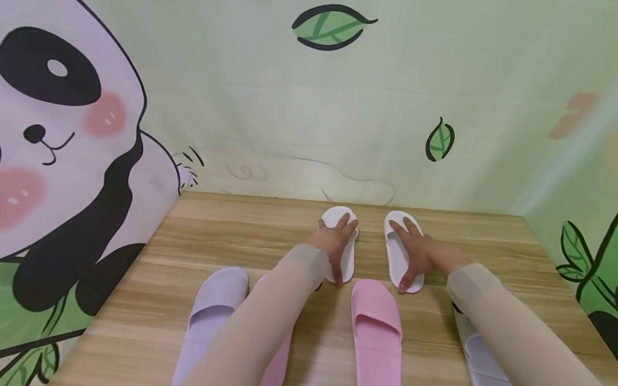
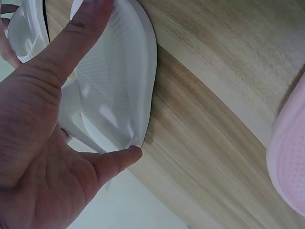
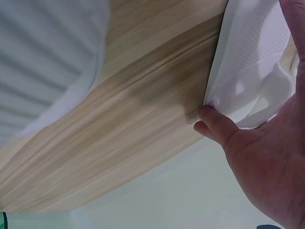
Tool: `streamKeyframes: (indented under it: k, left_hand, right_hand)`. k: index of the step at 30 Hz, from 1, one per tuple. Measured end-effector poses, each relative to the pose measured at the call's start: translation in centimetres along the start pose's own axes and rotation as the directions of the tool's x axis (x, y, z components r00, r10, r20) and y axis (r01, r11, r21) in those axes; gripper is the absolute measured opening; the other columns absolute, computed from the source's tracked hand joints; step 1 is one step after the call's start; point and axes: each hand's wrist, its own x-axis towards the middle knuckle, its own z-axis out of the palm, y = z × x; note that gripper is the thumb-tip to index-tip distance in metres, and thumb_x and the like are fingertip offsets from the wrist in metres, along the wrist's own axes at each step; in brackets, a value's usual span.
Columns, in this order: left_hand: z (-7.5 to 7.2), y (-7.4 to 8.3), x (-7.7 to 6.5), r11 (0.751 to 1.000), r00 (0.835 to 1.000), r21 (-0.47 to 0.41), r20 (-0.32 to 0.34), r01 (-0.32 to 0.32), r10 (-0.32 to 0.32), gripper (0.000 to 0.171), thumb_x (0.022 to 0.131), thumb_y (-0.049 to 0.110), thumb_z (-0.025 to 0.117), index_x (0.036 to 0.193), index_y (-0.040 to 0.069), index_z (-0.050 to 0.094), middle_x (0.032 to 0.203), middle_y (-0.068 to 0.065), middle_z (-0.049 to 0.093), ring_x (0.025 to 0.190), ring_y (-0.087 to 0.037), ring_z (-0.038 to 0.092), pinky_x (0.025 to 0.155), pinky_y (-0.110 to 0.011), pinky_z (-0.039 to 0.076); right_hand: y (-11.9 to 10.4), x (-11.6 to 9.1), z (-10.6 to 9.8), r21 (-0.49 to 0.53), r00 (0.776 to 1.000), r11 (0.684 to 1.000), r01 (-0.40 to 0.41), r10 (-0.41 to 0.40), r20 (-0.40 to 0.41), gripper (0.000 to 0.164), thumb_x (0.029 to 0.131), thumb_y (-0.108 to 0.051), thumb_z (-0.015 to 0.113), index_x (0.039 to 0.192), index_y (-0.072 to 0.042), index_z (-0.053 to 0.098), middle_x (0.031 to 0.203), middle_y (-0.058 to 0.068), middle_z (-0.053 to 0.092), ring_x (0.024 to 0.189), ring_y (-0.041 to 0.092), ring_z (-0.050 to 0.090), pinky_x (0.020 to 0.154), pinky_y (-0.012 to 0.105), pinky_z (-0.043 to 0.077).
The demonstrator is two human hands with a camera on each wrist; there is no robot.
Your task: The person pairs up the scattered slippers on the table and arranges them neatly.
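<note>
Two white slippers lie toe-first toward the wall on a wood-grain board (image 1: 232, 230). My left hand (image 1: 333, 241) spreads over the left white slipper (image 1: 347, 262), fingers across its strap end and thumb toward the heel. In the left wrist view, the little finger (image 2: 121, 160) touches that slipper's edge. Over the right white slipper (image 1: 395, 254), my right hand (image 1: 417, 253) is likewise spread, fingers at the strap and thumb near the heel. The right wrist view has a fingertip (image 3: 212, 114) against this slipper's side. Both hands' fingers look fairly straight.
Nearer me stand a lavender slipper (image 1: 222, 289) at left, a pink slipper (image 1: 379, 327) in the middle and a pale grey slipper (image 1: 483, 354) at right. My left forearm partly covers another pink slipper (image 1: 282, 364). A panda-printed wall (image 1: 270, 107) rises behind the board.
</note>
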Motion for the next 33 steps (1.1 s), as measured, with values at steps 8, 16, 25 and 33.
streamKeyframes:
  k: [8, 16, 25, 33]
  left_hand:
    - [0.2, 0.0, 0.9, 1.0, 1.0, -0.024, 0.002, -0.006, 0.006, 0.144, 0.055, 0.032, 0.105, 0.168, 0.024, 0.016, 0.177, -0.004, 0.007, 0.148, -0.063, 0.025, 0.1, -0.052, 0.058]
    - [-0.1, 0.2, 1.2, 0.999, 1.0, -0.033, 0.013, 0.014, -0.014, 0.143, 0.054, 0.032, 0.105, 0.167, 0.028, 0.017, 0.177, 0.0, 0.008, 0.15, -0.06, 0.025, 0.1, -0.05, 0.058]
    - [0.3, 0.1, 1.9, 0.999, 1.0, -0.045, 0.004, 0.025, -0.025, 0.144, 0.053, 0.032, 0.105, 0.167, 0.027, 0.018, 0.177, 0.0, 0.008, 0.15, -0.06, 0.024, 0.101, -0.051, 0.057]
    - [0.8, -0.1, 3.0, 0.999, 0.999, -0.035, 0.025, 0.032, -0.031, 0.148, 0.05, 0.035, 0.106, 0.167, 0.028, 0.016, 0.177, 0.001, 0.005, 0.151, -0.06, 0.022, 0.101, -0.052, 0.057]
  right_hand:
    - [-0.3, 0.2, -0.3, 0.005, 1.0, 1.0, -0.004, 0.004, -0.003, 0.157, 0.053, -0.048, 0.102, 0.166, -0.015, -0.002, 0.169, 0.033, -0.009, 0.138, 0.076, 0.025, 0.109, 0.082, 0.03]
    - [-0.7, 0.6, -0.4, 0.017, 1.0, 1.0, -0.021, 0.021, 0.0, 0.158, 0.053, -0.048, 0.102, 0.166, -0.015, -0.004, 0.169, 0.032, -0.011, 0.139, 0.076, 0.021, 0.11, 0.083, 0.028]
    - [-1.1, 1.0, -0.4, 0.01, 1.0, 1.0, -0.007, 0.007, -0.016, 0.158, 0.052, -0.045, 0.103, 0.166, -0.012, -0.001, 0.169, 0.034, -0.008, 0.137, 0.077, 0.024, 0.11, 0.081, 0.03]
    - [-1.6, 1.2, -0.5, 0.01, 1.0, 1.0, -0.011, 0.011, -0.016, 0.158, 0.052, -0.045, 0.103, 0.167, -0.013, -0.002, 0.169, 0.033, -0.008, 0.14, 0.075, 0.023, 0.112, 0.08, 0.029]
